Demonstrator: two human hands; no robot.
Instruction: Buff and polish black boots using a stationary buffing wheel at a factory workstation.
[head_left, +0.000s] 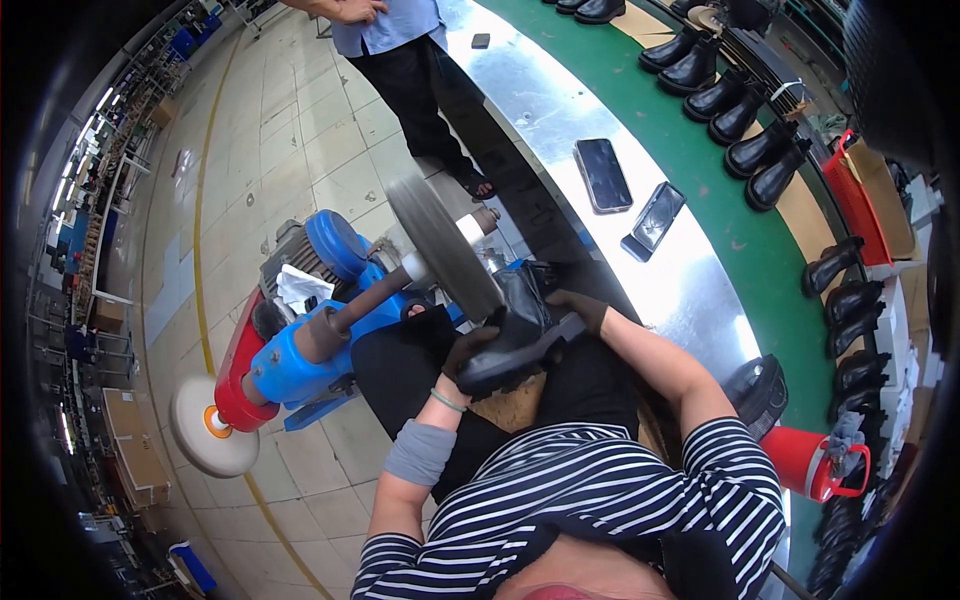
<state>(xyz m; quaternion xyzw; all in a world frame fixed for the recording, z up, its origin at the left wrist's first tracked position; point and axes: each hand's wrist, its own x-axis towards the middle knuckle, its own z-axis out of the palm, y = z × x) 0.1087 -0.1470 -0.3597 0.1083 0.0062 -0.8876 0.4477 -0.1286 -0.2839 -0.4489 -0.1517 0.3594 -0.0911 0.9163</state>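
Note:
A black ankle boot (520, 315) lies sideways above my lap, its toe toward the lower left and its thick sole facing me. My left hand (466, 350), in a dark glove, grips it near the toe, fingers partly behind the shoe. At the heel end my right hand (582, 306), also in a dark glove, holds the boot by its back and sole. Just beyond it stands a large grey-brown buffing wheel (445, 245), blurred as if spinning. The boot's upper is up against the wheel's lower edge; the exact contact is hidden.
The blue and red machine (290, 360) extends left to a white wheel (205, 430). To the right, a metal table (690, 290) bears two phones (604, 175), beside a green belt (735, 240) with several black boots. A red mug (805, 462) stands near my right elbow. Another person (400, 80) stands ahead.

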